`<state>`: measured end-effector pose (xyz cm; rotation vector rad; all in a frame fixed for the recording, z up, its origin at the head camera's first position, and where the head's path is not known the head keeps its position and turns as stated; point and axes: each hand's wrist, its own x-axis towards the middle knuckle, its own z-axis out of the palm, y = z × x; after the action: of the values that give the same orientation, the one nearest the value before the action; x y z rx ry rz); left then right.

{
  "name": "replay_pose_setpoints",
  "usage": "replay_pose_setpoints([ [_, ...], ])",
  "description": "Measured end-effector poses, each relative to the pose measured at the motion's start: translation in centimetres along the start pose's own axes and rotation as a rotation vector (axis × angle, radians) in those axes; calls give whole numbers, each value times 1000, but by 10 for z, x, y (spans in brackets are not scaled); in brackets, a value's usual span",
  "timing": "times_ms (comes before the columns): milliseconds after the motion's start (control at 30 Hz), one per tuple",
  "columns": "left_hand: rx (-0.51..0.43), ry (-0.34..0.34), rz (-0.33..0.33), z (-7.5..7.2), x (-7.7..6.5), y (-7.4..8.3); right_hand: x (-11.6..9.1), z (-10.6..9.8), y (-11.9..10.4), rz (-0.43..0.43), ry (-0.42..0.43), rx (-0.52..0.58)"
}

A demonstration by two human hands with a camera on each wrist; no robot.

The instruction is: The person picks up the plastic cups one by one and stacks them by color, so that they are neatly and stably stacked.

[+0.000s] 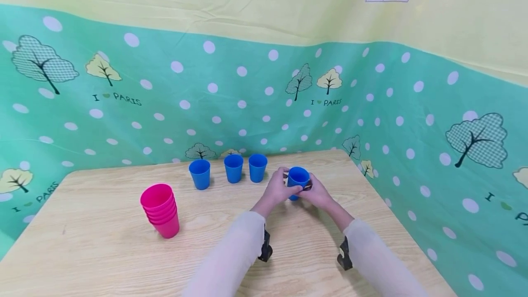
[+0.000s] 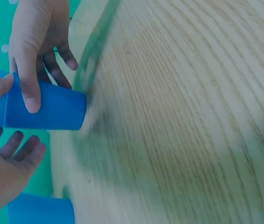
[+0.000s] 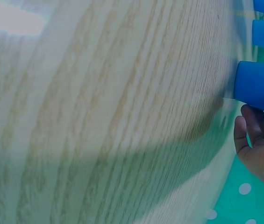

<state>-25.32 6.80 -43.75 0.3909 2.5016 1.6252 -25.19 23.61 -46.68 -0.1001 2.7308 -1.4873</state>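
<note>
Between my two hands is a blue plastic cup [image 1: 299, 175], its mouth facing up, toward the right of the wooden table. The left hand [image 1: 280, 188] holds it from the left, with the thumb at the rim in the left wrist view. From the other side the right hand [image 1: 318, 191] grips it, its thumb laid along the cup's wall [image 2: 59, 109]. A second edge line runs near the cup's rim in the left wrist view. In the right wrist view, right-hand fingers [image 3: 258, 128] show beside the cup, and the thumb is hidden.
Three blue cups [image 1: 200, 174] [image 1: 233, 168] [image 1: 257, 167] stand upright in a row along the table's back. A nested stack of pink cups [image 1: 165, 217] stands on the left. Polka-dot green cloth [image 1: 247, 118] hangs behind and to the right of the table [image 1: 103, 242].
</note>
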Motion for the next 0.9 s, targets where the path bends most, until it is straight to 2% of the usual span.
replay_pose_setpoints([
  [233, -42, 19, -20, -9, -4, -13, -2, 1, -3, 19, 6, 17],
  [667, -68, 93, -18, -47, -20, -29, -2, 2, -4, 40, 2, 12],
  [900, -97, 134, 20, -68, -26, -33, -1, 1, -2, 49, 1, -12],
])
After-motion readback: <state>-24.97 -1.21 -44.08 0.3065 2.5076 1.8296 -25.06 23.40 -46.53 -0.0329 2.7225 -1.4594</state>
